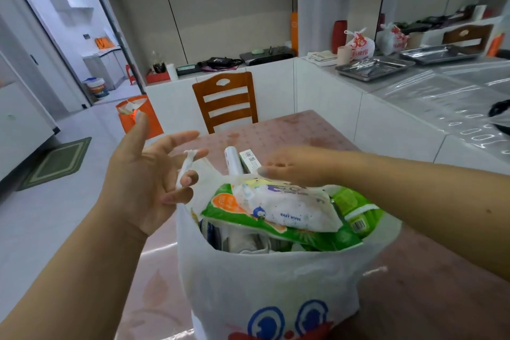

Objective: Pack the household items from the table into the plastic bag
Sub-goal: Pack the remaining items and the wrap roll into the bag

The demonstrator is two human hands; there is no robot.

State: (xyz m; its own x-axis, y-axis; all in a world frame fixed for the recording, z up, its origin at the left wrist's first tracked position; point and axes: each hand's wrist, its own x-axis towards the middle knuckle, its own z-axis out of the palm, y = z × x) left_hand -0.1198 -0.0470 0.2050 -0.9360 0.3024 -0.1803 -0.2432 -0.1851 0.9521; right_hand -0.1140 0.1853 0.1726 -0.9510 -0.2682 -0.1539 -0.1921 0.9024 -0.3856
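A white plastic bag (276,279) with a blue and red cartoon print stands on the pink-clothed table (430,284), stuffed full. On top lie a white baby wipes pack (287,205) and a green packet (317,234). My left hand (143,174) is at the bag's left side with the twisted white bag handle (185,168) looped over its fingers, the other fingers spread. My right hand (292,165) hovers palm down over the far rim of the bag, fingers together, holding nothing I can see. A white tube (233,160) and a small box (249,160) poke up behind the bag.
A wooden chair (225,99) stands at the table's far end. An orange paper bag (138,116) sits on the floor to the left, near a green mat (58,163). The counter on the right holds steel trays (375,67) under clear plastic sheeting.
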